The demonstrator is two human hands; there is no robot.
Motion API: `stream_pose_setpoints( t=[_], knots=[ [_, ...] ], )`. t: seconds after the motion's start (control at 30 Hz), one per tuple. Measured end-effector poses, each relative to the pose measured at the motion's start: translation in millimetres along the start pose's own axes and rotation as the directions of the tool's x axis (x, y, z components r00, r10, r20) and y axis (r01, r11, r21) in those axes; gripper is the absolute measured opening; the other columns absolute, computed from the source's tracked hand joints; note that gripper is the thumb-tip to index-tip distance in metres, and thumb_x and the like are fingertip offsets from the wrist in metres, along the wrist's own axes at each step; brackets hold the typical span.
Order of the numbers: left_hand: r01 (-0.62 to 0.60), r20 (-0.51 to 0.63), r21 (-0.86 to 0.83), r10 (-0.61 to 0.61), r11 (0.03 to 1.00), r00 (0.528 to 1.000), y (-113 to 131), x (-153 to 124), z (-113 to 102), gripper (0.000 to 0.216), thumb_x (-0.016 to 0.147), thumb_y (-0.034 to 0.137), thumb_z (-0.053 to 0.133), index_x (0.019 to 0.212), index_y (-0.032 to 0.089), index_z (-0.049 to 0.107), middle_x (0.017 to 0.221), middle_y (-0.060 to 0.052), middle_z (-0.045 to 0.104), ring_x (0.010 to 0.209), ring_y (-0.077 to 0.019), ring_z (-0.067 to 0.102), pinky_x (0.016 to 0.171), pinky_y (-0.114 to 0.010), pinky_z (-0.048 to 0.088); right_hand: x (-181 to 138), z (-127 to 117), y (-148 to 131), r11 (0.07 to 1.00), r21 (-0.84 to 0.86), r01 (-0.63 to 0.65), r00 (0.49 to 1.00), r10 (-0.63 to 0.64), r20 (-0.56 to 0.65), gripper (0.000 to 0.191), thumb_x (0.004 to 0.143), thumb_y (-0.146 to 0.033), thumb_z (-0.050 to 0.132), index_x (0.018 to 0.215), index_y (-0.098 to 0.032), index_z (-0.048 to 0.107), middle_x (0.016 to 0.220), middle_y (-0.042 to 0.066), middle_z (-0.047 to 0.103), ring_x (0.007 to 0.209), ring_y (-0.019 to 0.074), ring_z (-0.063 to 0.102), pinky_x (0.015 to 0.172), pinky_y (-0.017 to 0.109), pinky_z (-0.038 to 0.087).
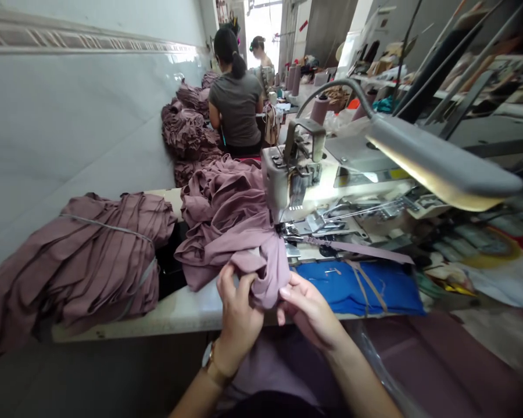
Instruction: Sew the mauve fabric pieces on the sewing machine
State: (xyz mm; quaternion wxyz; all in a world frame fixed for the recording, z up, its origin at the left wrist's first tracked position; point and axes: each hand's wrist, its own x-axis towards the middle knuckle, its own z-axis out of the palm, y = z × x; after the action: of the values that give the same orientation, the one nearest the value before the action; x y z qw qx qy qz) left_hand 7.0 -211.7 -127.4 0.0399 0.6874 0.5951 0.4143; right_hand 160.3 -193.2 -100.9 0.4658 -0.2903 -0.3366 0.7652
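Observation:
Mauve fabric lies heaped on the sewing table, its near end lifted at the front edge. My left hand, with a watch on the wrist, is closed on a fold of that fabric. Opposite it, my right hand pinches the cloth's right edge between thumb and fingers. Just beyond the hands stands a sewing machine, and the fabric reaches up to its needle area. A narrow mauve strip runs into the machine from the right.
A tied bundle of mauve pieces rests at the left. Blue padded cloth lies along the table's front right. A lamp overhangs the machine. Farther back, a person sits beside piled mauve fabric, with another person beyond.

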Motion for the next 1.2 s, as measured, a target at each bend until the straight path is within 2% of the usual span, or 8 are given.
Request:
stream_pose_setpoints(
  t=[0.07, 0.13, 0.23, 0.3, 0.47, 0.57, 0.7, 1.2],
  knots=[
    [-0.110, 0.228, -0.136, 0.139, 0.985, 0.964, 1, 17, -19, 0.008, 0.079, 0.016, 0.060, 0.086, 0.020, 0.061, 0.111, -0.012, 0.058, 0.113, -0.0301, 0.051, 0.097, -0.045, 0.042, -4, 0, -4, 1.000, -0.012, -0.014, 1.000, 0.014, 0.000, 0.027, 0.078, -0.036, 0.074, 0.098, -0.018, 0.067, 0.073, -0.001, 0.060, 0.055, 0.0107, 0.052, 0.045, 0.020, 0.051],
    [-0.121, 0.567, -0.305, 0.282, 0.945, 0.774, 1, 33, -43, 0.012, 0.081, 0.025, 0.064, 0.072, 0.020, 0.057, 0.082, -0.005, 0.060, 0.087, -0.0222, 0.056, 0.081, -0.034, 0.045, -4, -2, -7, 0.999, -0.039, -0.013, 1.000, 0.013, -0.016, 0.026, 0.079, -0.038, 0.073, 0.095, -0.019, 0.065, 0.067, -0.003, 0.057, 0.049, 0.0098, 0.050, 0.043, 0.020, 0.048],
    [0.096, 0.859, -0.351, 0.279, 0.931, 0.428, -4, 52, -73, 0.029, 0.081, 0.043, 0.067, 0.070, 0.018, 0.059, 0.066, 0.003, 0.052, 0.066, -0.0125, 0.048, 0.062, -0.023, 0.037, -2, -5, -8, 0.996, -0.093, -0.008, 0.998, 0.003, -0.062, 0.025, 0.082, -0.042, 0.070, 0.092, -0.021, 0.062, 0.062, -0.005, 0.057, 0.042, 0.0091, 0.048, 0.040, 0.020, 0.043],
    [0.326, 0.910, -0.304, 0.172, 0.895, 0.377, -9, 58, -78, 0.027, 0.083, 0.045, 0.065, 0.087, 0.018, 0.065, 0.074, 0.003, 0.056, 0.067, -0.0107, 0.048, 0.061, -0.021, 0.036, -2, -6, -3, 0.990, -0.136, -0.024, 0.998, 0.015, -0.067, 0.026, 0.084, -0.043, 0.068, 0.095, -0.021, 0.060, 0.061, -0.006, 0.058, 0.039, 0.0090, 0.050, 0.039, 0.020, 0.042],
    [0.953, 0.964, -0.260, -0.021, 0.155, 0.267, -15, 42, -40, 0.039, 0.082, 0.038, 0.068, 0.115, 0.018, 0.059, 0.085, -0.002, 0.060, 0.071, -0.0113, 0.057, 0.071, -0.025, 0.045, -29, -11, 27, 0.950, -0.280, -0.139, 0.990, 0.133, -0.039, 0.037, 0.083, -0.046, 0.068, 0.109, -0.020, 0.060, 0.075, -0.001, 0.067, 0.042, 0.0094, 0.055, 0.042, 0.021, 0.046],
    [0.931, 0.948, -0.317, -0.062, -0.179, 0.311, -7, 26, -15, 0.026, 0.072, 0.025, 0.076, 0.092, 0.013, 0.064, 0.084, -0.005, 0.063, 0.079, -0.0146, 0.061, 0.081, -0.028, 0.045, -63, -24, 45, 0.896, -0.375, -0.239, 0.969, 0.196, -0.150, 0.041, 0.078, -0.052, 0.070, 0.099, -0.018, 0.064, 0.072, -0.001, 0.064, 0.041, 0.0083, 0.052, 0.041, 0.021, 0.044],
    [0.852, 0.871, -0.488, -0.160, -0.191, 0.464, 5, 16, -10, 0.027, 0.068, 0.022, 0.078, 0.089, 0.015, 0.063, 0.088, -0.004, 0.065, 0.085, -0.0166, 0.061, 0.084, -0.028, 0.045, -108, -51, 55, 0.850, -0.437, -0.293, 0.943, 0.182, -0.279, 0.043, 0.075, -0.060, 0.068, 0.078, -0.017, 0.067, 0.065, -0.002, 0.060, 0.044, 0.0117, 0.054, 0.046, 0.025, 0.045],
    [0.166, 0.329, -0.452, -0.009, 0.876, 0.944, 21, 28, -6, 0.032, 0.091, 0.018, 0.051, 0.120, 0.028, 0.061, 0.114, -0.007, 0.058, 0.108, -0.0204, 0.056, 0.096, -0.032, 0.042, -107, -81, 44, 0.895, -0.441, -0.068, 0.894, -0.142, -0.426, 0.045, 0.089, -0.047, 0.061, 0.129, -0.029, 0.054, 0.091, 0.006, 0.070, 0.056, 0.0187, 0.066, 0.056, 0.033, 0.056]
  ],
)
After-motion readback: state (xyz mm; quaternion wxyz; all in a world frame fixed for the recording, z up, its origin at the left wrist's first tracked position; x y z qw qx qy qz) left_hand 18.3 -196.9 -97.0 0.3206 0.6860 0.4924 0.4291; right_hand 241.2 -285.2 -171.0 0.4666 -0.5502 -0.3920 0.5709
